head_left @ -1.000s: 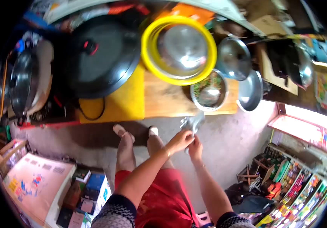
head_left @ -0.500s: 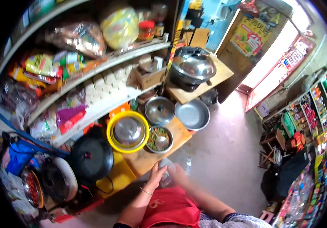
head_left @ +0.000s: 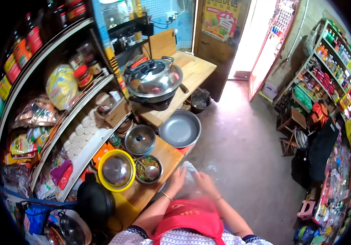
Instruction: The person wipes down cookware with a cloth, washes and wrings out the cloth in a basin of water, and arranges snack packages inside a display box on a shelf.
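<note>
My left hand (head_left: 178, 179) has its fingers closed on one side of a pale, partly see-through plastic bag (head_left: 189, 166). Opposite it, my right hand (head_left: 205, 181) grips the bag's other side. Both hands are in front of the red apron (head_left: 191, 210), just off the wooden table's edge. The lower part of the bag is blurred. Nearest to my left hand on the table stands a metal bowl of chopped green and red food (head_left: 142, 175), with a ladle (head_left: 151, 172) resting in it.
Beside the bowl are a yellow-rimmed basin (head_left: 116, 188) and a lidded pot (head_left: 140, 140). Beyond them stand a grey basin (head_left: 180, 128) and a large lidded wok (head_left: 154, 79) on a wooden counter (head_left: 200, 67). Packed shelves (head_left: 81, 161) line the left; more goods fill the right.
My view has swung, so the shelves and table sit lower and further left. My right hand, blurred before, now shows gripping the bag, and the hands are slightly further apart.
</note>
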A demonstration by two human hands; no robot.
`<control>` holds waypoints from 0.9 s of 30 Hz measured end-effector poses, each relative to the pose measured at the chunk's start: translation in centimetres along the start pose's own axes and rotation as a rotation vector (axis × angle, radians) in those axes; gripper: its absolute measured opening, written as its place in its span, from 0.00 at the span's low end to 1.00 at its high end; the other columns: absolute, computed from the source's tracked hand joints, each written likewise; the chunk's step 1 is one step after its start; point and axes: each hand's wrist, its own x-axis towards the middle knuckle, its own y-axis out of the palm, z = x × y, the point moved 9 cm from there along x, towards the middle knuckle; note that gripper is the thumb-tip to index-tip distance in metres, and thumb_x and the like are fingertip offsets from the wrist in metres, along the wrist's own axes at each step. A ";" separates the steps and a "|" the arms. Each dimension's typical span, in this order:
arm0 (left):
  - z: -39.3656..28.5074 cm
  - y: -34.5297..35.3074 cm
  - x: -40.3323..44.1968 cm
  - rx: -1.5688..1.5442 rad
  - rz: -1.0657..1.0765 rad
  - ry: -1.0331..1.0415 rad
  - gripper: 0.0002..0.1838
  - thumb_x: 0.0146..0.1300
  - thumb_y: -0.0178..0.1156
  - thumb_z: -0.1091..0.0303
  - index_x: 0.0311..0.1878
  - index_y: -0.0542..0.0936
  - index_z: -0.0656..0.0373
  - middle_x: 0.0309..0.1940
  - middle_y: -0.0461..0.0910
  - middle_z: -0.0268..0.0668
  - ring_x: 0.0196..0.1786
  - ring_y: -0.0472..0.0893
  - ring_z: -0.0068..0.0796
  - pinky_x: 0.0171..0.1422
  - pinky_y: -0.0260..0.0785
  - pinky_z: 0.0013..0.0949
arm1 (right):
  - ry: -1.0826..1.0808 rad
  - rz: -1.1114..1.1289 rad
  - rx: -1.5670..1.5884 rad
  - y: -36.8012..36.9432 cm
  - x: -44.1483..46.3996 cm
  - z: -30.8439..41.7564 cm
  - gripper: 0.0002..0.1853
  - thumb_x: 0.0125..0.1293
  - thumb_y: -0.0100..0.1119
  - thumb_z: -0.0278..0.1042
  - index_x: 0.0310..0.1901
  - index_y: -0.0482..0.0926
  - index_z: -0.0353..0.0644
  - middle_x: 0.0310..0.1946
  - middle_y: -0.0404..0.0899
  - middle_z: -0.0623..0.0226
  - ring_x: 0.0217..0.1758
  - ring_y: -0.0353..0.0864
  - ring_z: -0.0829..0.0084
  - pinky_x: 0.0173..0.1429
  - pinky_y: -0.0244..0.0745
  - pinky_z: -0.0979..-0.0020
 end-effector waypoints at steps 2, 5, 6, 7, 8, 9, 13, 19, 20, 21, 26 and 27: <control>-3.3 1.0 1.7 0.234 0.065 0.008 0.23 0.67 0.52 0.57 0.59 0.72 0.63 0.47 0.77 0.57 0.52 0.76 0.55 0.57 0.66 0.46 | -0.073 -0.077 0.096 -3.7 3.2 -1.7 0.23 0.67 0.51 0.52 0.43 0.79 0.36 0.31 0.81 0.65 0.27 0.78 0.72 0.33 0.74 0.69; -9.4 1.5 3.9 0.498 0.151 0.047 0.25 0.67 0.52 0.55 0.61 0.70 0.61 0.42 0.78 0.59 0.43 0.78 0.57 0.46 0.71 0.49 | 0.102 0.033 0.278 -8.3 4.3 1.1 0.15 0.67 0.55 0.43 0.43 0.79 0.38 0.26 0.78 0.69 0.18 0.73 0.77 0.17 0.69 0.73; -8.3 1.8 4.9 0.500 0.147 0.017 0.25 0.67 0.52 0.55 0.61 0.70 0.61 0.42 0.78 0.59 0.43 0.78 0.57 0.46 0.71 0.49 | 0.078 0.075 0.298 -8.7 6.1 1.1 0.13 0.66 0.56 0.40 0.43 0.79 0.39 0.25 0.76 0.71 0.16 0.71 0.80 0.14 0.65 0.75; -7.3 1.9 6.3 0.442 0.106 0.037 0.23 0.66 0.55 0.57 0.59 0.72 0.61 0.42 0.79 0.56 0.44 0.79 0.54 0.46 0.71 0.45 | 0.050 0.114 0.322 -8.9 8.4 0.7 0.11 0.65 0.57 0.37 0.43 0.79 0.41 0.24 0.75 0.73 0.14 0.69 0.82 0.10 0.61 0.77; -6.4 1.9 7.6 0.383 0.064 0.062 0.21 0.65 0.57 0.60 0.58 0.73 0.61 0.42 0.80 0.54 0.45 0.81 0.51 0.47 0.72 0.41 | 0.053 0.105 0.243 -9.7 10.7 0.0 0.09 0.63 0.60 0.35 0.40 0.80 0.40 0.28 0.76 0.69 0.20 0.75 0.75 0.19 0.71 0.71; -6.8 1.8 8.6 0.388 0.059 0.046 0.21 0.65 0.57 0.60 0.58 0.73 0.61 0.42 0.80 0.54 0.45 0.81 0.51 0.47 0.72 0.41 | 0.061 0.122 0.243 -9.9 12.1 0.3 0.09 0.63 0.60 0.35 0.40 0.80 0.40 0.28 0.76 0.69 0.20 0.75 0.75 0.19 0.71 0.71; -4.8 -0.1 13.6 -0.116 -0.191 -0.175 0.15 0.58 0.65 0.71 0.48 0.77 0.63 0.40 0.82 0.43 0.43 0.80 0.29 0.49 0.71 0.31 | -0.471 -0.236 -0.260 -13.1 17.3 8.1 0.08 0.59 0.63 0.33 0.37 0.82 0.39 0.38 0.76 0.61 0.36 0.78 0.62 0.41 0.75 0.67; -4.7 -2.5 22.8 -0.009 -0.275 0.019 0.13 0.57 0.65 0.71 0.45 0.79 0.63 0.40 0.81 0.38 0.44 0.79 0.25 0.50 0.69 0.29 | -0.428 -0.178 -0.149 -12.5 27.1 13.1 0.06 0.59 0.61 0.29 0.36 0.82 0.38 0.39 0.77 0.60 0.41 0.79 0.61 0.47 0.73 0.65; -3.9 -2.7 24.2 0.005 -0.296 0.069 0.14 0.56 0.66 0.69 0.45 0.79 0.62 0.41 0.81 0.41 0.44 0.80 0.31 0.50 0.69 0.30 | -0.454 -0.183 -0.141 -12.3 28.7 13.6 0.06 0.59 0.61 0.29 0.36 0.82 0.38 0.39 0.78 0.60 0.41 0.79 0.61 0.46 0.73 0.66; -3.6 -2.9 25.4 0.006 -0.294 0.058 0.14 0.56 0.66 0.69 0.45 0.79 0.62 0.41 0.81 0.41 0.44 0.80 0.31 0.50 0.69 0.30 | -0.477 -0.186 -0.128 -11.9 30.3 13.8 0.05 0.59 0.61 0.29 0.36 0.82 0.38 0.39 0.78 0.59 0.41 0.78 0.60 0.46 0.73 0.66; 1.7 -0.5 31.0 0.523 -0.174 0.079 0.20 0.57 0.66 0.64 0.51 0.76 0.60 0.43 0.76 0.46 0.46 0.77 0.49 0.49 0.71 0.41 | -0.510 -0.089 -0.342 -7.5 39.4 9.4 0.12 0.58 0.60 0.27 0.44 0.80 0.40 0.43 0.78 0.59 0.48 0.75 0.58 0.50 0.72 0.65; 4.5 0.4 31.5 0.530 -0.145 0.053 0.20 0.57 0.66 0.64 0.51 0.76 0.60 0.43 0.76 0.46 0.46 0.77 0.49 0.49 0.71 0.41 | -0.522 -0.009 -0.437 -5.8 41.1 7.0 0.16 0.57 0.60 0.27 0.49 0.78 0.40 0.45 0.77 0.59 0.51 0.74 0.56 0.52 0.72 0.64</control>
